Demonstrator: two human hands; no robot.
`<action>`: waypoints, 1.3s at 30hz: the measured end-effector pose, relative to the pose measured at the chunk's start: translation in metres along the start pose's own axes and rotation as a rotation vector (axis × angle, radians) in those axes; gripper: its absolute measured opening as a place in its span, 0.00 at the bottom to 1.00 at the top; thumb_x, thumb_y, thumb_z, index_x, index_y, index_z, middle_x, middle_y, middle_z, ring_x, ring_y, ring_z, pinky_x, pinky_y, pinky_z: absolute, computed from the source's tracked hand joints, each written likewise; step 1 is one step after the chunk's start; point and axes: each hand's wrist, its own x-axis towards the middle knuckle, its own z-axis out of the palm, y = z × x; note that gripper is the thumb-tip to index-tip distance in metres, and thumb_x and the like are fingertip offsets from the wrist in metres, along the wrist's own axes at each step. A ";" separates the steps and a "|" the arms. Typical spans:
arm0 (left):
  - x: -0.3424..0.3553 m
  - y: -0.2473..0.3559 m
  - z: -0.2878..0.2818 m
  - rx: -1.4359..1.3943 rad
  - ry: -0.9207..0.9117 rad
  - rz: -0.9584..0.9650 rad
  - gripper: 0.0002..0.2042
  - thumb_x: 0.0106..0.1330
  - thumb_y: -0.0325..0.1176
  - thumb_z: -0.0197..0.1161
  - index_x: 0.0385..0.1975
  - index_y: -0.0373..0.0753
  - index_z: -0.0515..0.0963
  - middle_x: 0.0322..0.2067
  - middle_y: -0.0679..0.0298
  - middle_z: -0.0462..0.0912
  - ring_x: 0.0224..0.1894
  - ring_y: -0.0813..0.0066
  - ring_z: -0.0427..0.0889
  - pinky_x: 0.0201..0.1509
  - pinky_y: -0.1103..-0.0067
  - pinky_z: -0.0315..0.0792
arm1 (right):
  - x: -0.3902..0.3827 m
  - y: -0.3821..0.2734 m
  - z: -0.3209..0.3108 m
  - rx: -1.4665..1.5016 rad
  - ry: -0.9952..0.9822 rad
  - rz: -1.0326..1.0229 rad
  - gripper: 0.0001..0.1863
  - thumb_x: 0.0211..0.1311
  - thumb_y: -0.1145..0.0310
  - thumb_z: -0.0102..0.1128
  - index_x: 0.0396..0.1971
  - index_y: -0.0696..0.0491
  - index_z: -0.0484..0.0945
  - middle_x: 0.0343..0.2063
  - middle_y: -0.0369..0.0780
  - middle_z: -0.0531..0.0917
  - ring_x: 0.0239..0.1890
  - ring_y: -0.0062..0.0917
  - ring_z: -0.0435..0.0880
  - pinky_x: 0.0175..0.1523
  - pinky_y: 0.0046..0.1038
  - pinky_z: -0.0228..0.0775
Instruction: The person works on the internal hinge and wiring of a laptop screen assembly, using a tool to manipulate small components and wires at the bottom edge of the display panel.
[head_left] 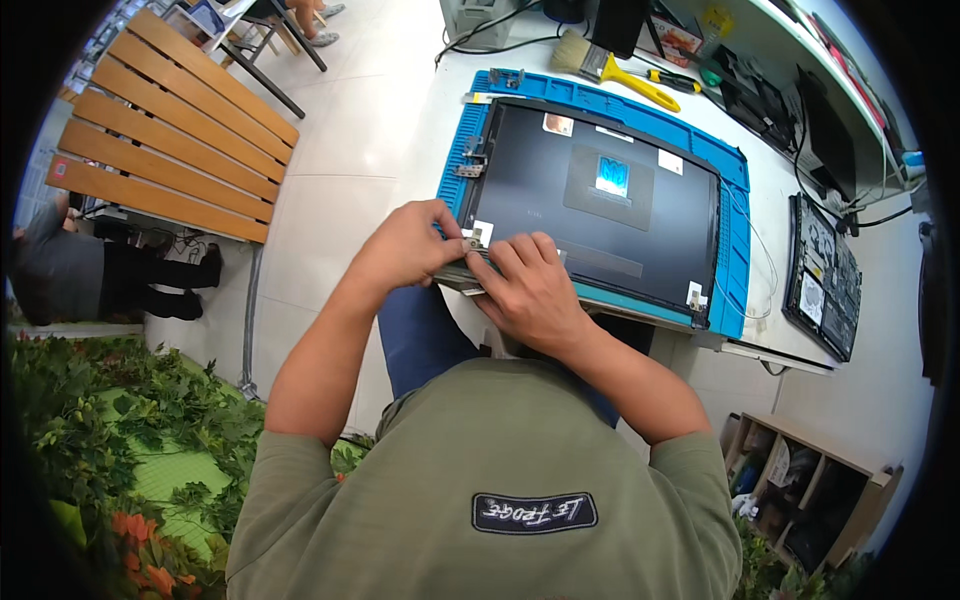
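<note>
A black laptop screen panel [600, 215] lies flat on a blue work mat [735, 270] on the white table. Both my hands meet at the panel's near left corner. My left hand [410, 245] pinches a grey metal hinge bracket [466, 266] there with thumb and fingertips. My right hand [530, 290] lies over the same corner, its fingers pressed down on the bracket and the panel's front edge. Small white stickers and a blue square label sit on the panel's back.
A yellow-handled brush [610, 62] and a screwdriver [672, 80] lie behind the mat. An opened laptop base [825, 280] rests at the table's right. A wooden bench [180, 120] and a seated person [80, 270] are to the left, plants [110, 450] lower left, a wooden shelf [800, 480] lower right.
</note>
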 end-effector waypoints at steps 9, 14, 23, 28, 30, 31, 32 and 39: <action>-0.019 0.003 -0.020 0.293 0.119 0.376 0.08 0.73 0.27 0.75 0.49 0.39 0.95 0.21 0.65 0.84 0.21 0.77 0.82 0.28 0.73 0.74 | -0.004 0.002 0.001 -0.057 -0.003 0.036 0.37 0.47 0.61 0.90 0.61 0.49 0.89 0.45 0.38 0.81 0.51 0.36 0.83 0.63 0.47 0.72; -0.006 -0.020 -0.024 0.434 0.104 0.794 0.17 0.62 0.24 0.75 0.49 0.49 0.98 0.30 0.64 0.89 0.29 0.64 0.87 0.35 0.67 0.79 | -0.002 0.003 -0.003 -0.057 -0.013 0.020 0.36 0.47 0.62 0.89 0.61 0.50 0.89 0.45 0.38 0.81 0.51 0.36 0.82 0.62 0.46 0.71; 0.011 -0.009 -0.036 0.711 -0.024 0.987 0.14 0.61 0.30 0.77 0.46 0.53 0.96 0.33 0.68 0.87 0.33 0.59 0.89 0.38 0.62 0.82 | -0.002 0.003 -0.003 -0.060 0.018 0.007 0.29 0.57 0.63 0.83 0.60 0.52 0.90 0.44 0.38 0.81 0.50 0.35 0.81 0.63 0.44 0.72; 0.018 -0.003 -0.044 0.774 -0.139 1.057 0.15 0.58 0.29 0.76 0.46 0.50 0.95 0.31 0.68 0.83 0.31 0.60 0.88 0.35 0.64 0.81 | -0.004 0.004 0.001 -0.059 0.047 -0.007 0.27 0.60 0.63 0.80 0.60 0.52 0.90 0.44 0.39 0.81 0.50 0.35 0.82 0.62 0.44 0.71; 0.020 0.003 -0.045 0.808 -0.190 1.046 0.14 0.58 0.29 0.75 0.45 0.48 0.96 0.30 0.67 0.83 0.31 0.58 0.88 0.36 0.64 0.82 | -0.004 0.003 0.001 -0.053 0.055 -0.002 0.27 0.60 0.64 0.80 0.60 0.52 0.90 0.44 0.39 0.81 0.51 0.35 0.81 0.62 0.44 0.71; 0.023 0.007 -0.046 0.774 -0.213 1.014 0.13 0.58 0.29 0.76 0.44 0.46 0.96 0.30 0.67 0.85 0.31 0.59 0.88 0.36 0.65 0.82 | -0.003 0.003 0.000 -0.051 0.060 -0.001 0.27 0.59 0.64 0.81 0.60 0.52 0.90 0.44 0.39 0.81 0.51 0.35 0.81 0.62 0.44 0.70; 0.027 0.010 -0.046 0.740 -0.236 0.982 0.12 0.59 0.29 0.76 0.43 0.45 0.96 0.29 0.66 0.86 0.31 0.60 0.89 0.36 0.67 0.83 | -0.002 0.003 -0.001 -0.048 0.050 0.005 0.27 0.59 0.64 0.81 0.59 0.52 0.90 0.44 0.39 0.81 0.51 0.35 0.81 0.62 0.44 0.70; 0.035 0.017 -0.042 0.307 -0.372 0.421 0.08 0.66 0.34 0.81 0.39 0.37 0.95 0.29 0.59 0.93 0.31 0.71 0.90 0.40 0.73 0.84 | 0.003 0.003 -0.004 -0.062 0.046 0.015 0.26 0.57 0.63 0.83 0.57 0.51 0.89 0.43 0.39 0.81 0.52 0.36 0.81 0.64 0.45 0.70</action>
